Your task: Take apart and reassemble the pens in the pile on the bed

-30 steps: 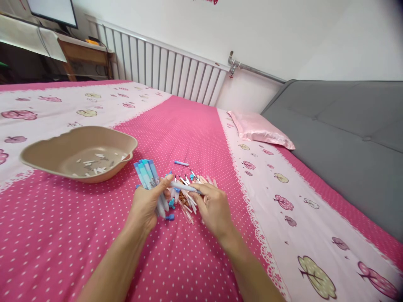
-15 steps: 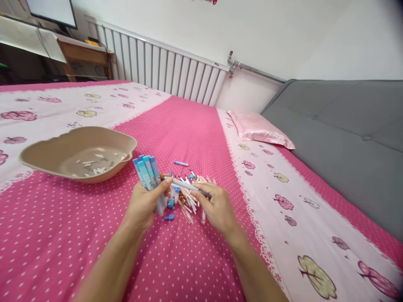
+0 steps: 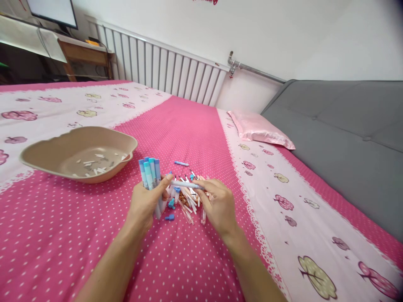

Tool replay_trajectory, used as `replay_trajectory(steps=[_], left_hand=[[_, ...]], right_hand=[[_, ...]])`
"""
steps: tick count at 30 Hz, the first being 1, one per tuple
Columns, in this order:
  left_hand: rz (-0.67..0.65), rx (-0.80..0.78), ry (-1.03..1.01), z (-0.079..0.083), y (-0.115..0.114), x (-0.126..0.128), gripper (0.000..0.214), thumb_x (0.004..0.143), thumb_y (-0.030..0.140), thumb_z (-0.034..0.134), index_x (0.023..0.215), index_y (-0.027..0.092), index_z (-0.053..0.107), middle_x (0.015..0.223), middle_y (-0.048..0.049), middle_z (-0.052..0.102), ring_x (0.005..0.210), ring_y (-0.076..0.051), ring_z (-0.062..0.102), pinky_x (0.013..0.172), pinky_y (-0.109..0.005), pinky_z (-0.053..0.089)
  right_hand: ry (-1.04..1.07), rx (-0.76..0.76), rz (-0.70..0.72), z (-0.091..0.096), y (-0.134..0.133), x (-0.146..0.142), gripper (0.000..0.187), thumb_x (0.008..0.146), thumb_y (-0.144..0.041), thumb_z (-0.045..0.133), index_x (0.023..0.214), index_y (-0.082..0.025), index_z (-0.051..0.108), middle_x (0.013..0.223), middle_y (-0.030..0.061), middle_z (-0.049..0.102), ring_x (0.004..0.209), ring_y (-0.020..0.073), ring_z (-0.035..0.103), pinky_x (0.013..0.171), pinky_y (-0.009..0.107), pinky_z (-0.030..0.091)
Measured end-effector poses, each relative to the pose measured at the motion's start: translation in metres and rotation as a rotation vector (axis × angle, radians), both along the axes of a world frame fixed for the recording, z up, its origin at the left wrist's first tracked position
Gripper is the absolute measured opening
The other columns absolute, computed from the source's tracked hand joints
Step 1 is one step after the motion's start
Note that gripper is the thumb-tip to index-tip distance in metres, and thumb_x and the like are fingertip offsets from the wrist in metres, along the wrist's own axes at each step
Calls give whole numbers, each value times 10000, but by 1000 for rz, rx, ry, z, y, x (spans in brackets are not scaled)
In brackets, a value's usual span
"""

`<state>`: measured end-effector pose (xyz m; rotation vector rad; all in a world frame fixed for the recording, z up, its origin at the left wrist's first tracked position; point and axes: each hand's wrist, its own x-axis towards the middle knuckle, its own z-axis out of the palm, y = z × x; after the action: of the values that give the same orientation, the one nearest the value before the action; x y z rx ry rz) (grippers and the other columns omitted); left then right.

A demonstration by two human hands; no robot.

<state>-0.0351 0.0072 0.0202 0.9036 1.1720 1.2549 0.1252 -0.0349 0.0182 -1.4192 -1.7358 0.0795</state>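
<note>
My left hand (image 3: 145,200) is closed around a bundle of several blue and turquoise pens (image 3: 149,171), which stand roughly upright in it. Between both hands lies one more pale pen (image 3: 182,183), held nearly level. My left thumb touches its left end, and the fingers of my right hand (image 3: 219,203) pinch its right end. Just beneath is a heap of pen parts (image 3: 190,199), with white and pinkish tubes and small brown pieces; my hands cover some of it. Blue caps or clips (image 3: 171,204) lie at the heap's near-left side.
A beige basin (image 3: 78,153) with small white pieces in it sits at left on the pink dotted bedspread (image 3: 189,121). Beyond the heap lies a single blue pen part (image 3: 181,163). A pink pillow (image 3: 260,129) rests by the grey headboard (image 3: 340,126).
The pen between my hands has turned closer to level, and my right hand has shifted slightly right. The bundle in my left hand has moved a little right and stands more upright.
</note>
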Motion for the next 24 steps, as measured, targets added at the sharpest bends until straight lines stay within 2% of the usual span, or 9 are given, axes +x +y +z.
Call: replay_trajectory(steps=[3, 5, 7, 12, 15, 17, 20, 24], left_hand=[[-134, 86, -125, 0, 0, -5, 501, 582, 348, 772, 1020, 152, 628, 474, 49, 538, 396, -78, 459, 366, -176, 376], [-199, 94, -147, -2, 1, -8, 472, 576, 309, 779, 995, 145, 639, 494, 39, 553, 426, -73, 473, 400, -171, 393], [-209, 80, -130, -5, 2, -9, 413, 564, 300, 787, 915, 128, 655, 488, 32, 552, 430, -72, 479, 406, -169, 391], [-94, 45, -65, -9, 5, -7, 356, 545, 353, 791, 773, 113, 659, 458, 30, 538, 399, -68, 464, 383, -169, 369], [32, -14, -22, -10, 8, -7, 353, 538, 410, 781, 629, 105, 627, 448, 14, 541, 384, -74, 464, 366, -179, 362], [84, -43, -18, -9, 10, -9, 365, 526, 424, 782, 600, 108, 614, 461, 8, 555, 387, -77, 470, 366, -184, 367], [105, -56, -30, -8, 11, -10, 371, 507, 421, 790, 604, 110, 614, 470, 9, 562, 391, -78, 472, 366, -186, 367], [129, -61, -37, -7, 9, -10, 377, 495, 418, 794, 606, 105, 615, 476, 4, 567, 393, -80, 474, 358, -186, 362]], right_hand=[[40, -54, -3, 1, 1, 1, 200, 841, -204, 555, 989, -201, 690, 914, 47, 689, 848, 188, 604, 774, 307, 457], [62, -76, -3, 2, 1, 2, 205, 844, -210, 551, 999, -201, 686, 919, 49, 686, 851, 191, 605, 763, 307, 459], [69, -83, 3, 3, 2, 2, 202, 843, -214, 555, 996, -202, 687, 920, 48, 686, 851, 191, 604, 759, 306, 458], [37, -45, 9, 1, 2, 3, 186, 837, -214, 569, 974, -204, 695, 905, 40, 692, 845, 183, 594, 776, 300, 451], [20, 3, -39, 2, 2, 7, 189, 824, -172, 572, 962, -208, 696, 901, 35, 688, 859, 177, 583, 790, 292, 444], [27, 11, -71, 3, 2, 10, 191, 819, -164, 569, 960, -208, 690, 897, 31, 684, 858, 174, 582, 784, 287, 443], [42, -45, -119, 5, 2, 13, 178, 833, -200, 542, 955, -204, 671, 911, 30, 682, 859, 181, 590, 755, 289, 443], [77, -197, -148, 4, 3, 14, 213, 842, -275, 515, 989, -206, 653, 917, 39, 688, 815, 192, 610, 704, 293, 444]])
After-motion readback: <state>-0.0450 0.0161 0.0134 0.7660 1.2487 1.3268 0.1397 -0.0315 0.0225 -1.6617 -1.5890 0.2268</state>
